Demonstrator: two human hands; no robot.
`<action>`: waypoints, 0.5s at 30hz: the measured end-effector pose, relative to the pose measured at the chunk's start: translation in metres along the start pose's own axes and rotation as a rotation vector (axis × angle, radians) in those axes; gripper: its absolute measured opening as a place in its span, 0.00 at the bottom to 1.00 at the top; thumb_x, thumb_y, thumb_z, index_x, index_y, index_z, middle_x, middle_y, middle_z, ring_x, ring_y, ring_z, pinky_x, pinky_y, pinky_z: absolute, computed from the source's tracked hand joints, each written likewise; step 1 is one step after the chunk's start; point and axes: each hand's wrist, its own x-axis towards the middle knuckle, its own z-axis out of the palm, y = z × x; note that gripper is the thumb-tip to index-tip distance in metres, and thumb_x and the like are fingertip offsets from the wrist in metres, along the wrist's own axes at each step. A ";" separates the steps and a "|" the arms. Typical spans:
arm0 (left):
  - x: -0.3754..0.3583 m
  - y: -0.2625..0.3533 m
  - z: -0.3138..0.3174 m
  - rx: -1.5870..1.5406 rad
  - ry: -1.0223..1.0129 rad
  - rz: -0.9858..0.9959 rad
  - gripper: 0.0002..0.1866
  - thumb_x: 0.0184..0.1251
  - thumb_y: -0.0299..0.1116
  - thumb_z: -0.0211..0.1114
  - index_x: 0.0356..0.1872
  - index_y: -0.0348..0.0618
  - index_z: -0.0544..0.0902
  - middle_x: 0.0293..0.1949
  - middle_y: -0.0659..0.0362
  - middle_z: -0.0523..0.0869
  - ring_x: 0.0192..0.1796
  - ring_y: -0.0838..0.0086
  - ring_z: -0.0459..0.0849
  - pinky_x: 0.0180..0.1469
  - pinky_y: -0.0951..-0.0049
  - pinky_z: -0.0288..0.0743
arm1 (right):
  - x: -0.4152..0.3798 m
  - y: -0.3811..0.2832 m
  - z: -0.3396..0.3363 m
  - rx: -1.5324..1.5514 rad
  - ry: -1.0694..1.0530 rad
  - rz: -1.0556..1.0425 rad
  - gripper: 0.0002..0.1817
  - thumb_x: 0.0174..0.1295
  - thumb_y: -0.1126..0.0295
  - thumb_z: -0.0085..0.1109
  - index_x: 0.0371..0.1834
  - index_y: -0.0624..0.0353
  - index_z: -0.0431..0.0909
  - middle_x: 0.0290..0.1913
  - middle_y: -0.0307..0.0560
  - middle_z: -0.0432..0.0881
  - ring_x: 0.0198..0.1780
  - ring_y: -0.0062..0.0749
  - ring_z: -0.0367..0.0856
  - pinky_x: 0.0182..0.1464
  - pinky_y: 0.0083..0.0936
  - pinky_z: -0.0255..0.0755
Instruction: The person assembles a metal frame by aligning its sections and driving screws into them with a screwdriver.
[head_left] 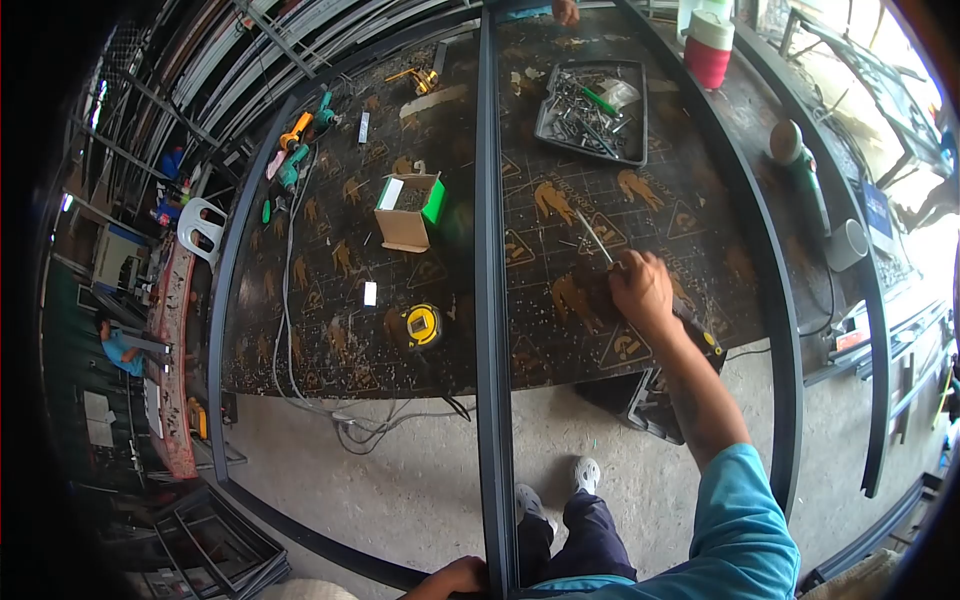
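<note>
My right hand (642, 290) is closed around a thin metal rod (594, 236), perhaps a screwdriver shaft, which points up and left over the dark table. Whatever handle it has is covered by the fingers. A black and yellow tool end (708, 341) shows beside my right forearm. At the bottom edge, my left hand (455, 579) is against the upright bar of a dark metal frame (490, 300), its fingers seemingly wrapped round it and partly hidden. A few small screws lie on the table near the rod's tip.
The frame lies across the printed table (420, 170). On it are a black tray of screws (590, 155), an open cardboard box (405, 228), a yellow tape measure (422, 325) and power drills (292, 165). Another person's hand (565, 12) shows at the far edge. A grinder (808, 180) stands right.
</note>
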 end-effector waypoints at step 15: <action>0.030 -0.010 -0.035 -0.207 0.139 -0.098 0.14 0.56 0.43 0.64 0.34 0.44 0.88 0.33 0.48 0.86 0.35 0.58 0.83 0.42 0.60 0.77 | 0.247 0.071 0.091 -0.334 0.042 0.122 0.11 0.59 0.64 0.53 0.38 0.45 0.87 0.45 0.52 0.85 0.49 0.47 0.84 0.52 0.42 0.76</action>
